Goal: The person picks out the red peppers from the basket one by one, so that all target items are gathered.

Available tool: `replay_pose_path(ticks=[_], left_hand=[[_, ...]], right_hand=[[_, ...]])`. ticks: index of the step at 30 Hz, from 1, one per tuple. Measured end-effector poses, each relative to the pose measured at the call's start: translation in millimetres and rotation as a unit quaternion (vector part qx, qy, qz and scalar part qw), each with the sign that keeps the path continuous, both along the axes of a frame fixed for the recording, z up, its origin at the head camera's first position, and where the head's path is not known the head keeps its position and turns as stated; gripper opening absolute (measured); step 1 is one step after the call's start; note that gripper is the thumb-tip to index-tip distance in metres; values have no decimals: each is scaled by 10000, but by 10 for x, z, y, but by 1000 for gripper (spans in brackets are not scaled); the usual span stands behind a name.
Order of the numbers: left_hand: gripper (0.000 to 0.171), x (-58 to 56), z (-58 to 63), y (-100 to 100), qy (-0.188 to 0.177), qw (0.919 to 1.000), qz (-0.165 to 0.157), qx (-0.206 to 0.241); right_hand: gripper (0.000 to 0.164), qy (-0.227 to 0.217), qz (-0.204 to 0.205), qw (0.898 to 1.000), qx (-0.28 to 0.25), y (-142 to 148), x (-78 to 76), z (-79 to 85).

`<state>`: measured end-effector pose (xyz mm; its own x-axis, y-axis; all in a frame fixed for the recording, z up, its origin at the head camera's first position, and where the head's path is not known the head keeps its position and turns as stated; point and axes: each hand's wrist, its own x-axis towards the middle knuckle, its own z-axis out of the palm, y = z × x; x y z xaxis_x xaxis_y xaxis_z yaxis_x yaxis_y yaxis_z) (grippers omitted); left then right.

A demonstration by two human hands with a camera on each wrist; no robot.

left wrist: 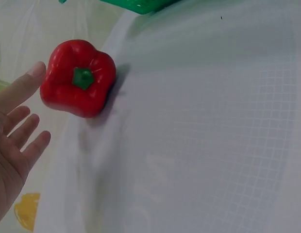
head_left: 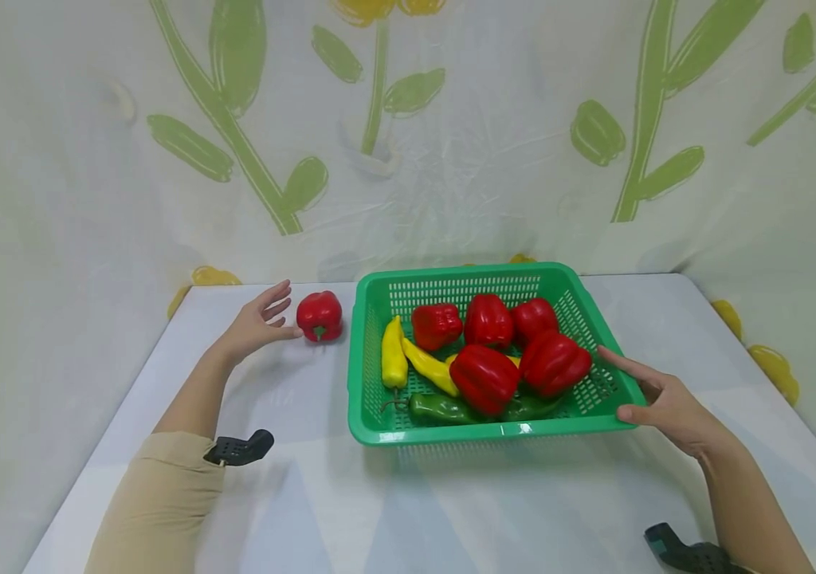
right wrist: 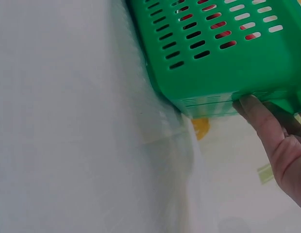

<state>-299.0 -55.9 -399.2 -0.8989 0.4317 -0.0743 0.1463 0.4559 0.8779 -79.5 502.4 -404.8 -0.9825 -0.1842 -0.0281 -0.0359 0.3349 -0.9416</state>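
A red bell pepper point(head_left: 319, 316) with a green stem stands on the table, left of a green plastic basket point(head_left: 480, 432). My left hand point(head_left: 256, 323) is beside this pepper, its fingers spread. In the left wrist view a fingertip lies at the side of the pepper point(left wrist: 78, 78); whether it touches, I cannot tell. My right hand point(head_left: 673, 406) grips the basket's rim at the near right corner. The right wrist view has the fingers at the basket wall point(right wrist: 223, 73), partly hidden by it. Inside lie several red bell peppers point(head_left: 484, 379), yellow peppers point(head_left: 394, 355) and long green peppers point(head_left: 444, 410).
A white table point(head_left: 293, 494) carries everything. Behind it and at the sides hangs a pale sheet point(head_left: 480, 159) with painted green stems and yellow flowers. A dark strap device sits on each wrist, the left one point(head_left: 239, 450) over a beige sleeve point(head_left: 157, 502).
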Motion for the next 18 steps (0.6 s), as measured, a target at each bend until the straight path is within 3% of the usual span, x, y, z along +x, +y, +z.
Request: replay_pose_path(ticks=[9,18], left_hand=[[90,29,211,76,364,9990,-265,38],[88,64,416,299,402,9962,-769,103]], right_hand=[[66,48,194,9997,-111,26,-2,4],[66,17,259,9996,-122,44,-10,-3]])
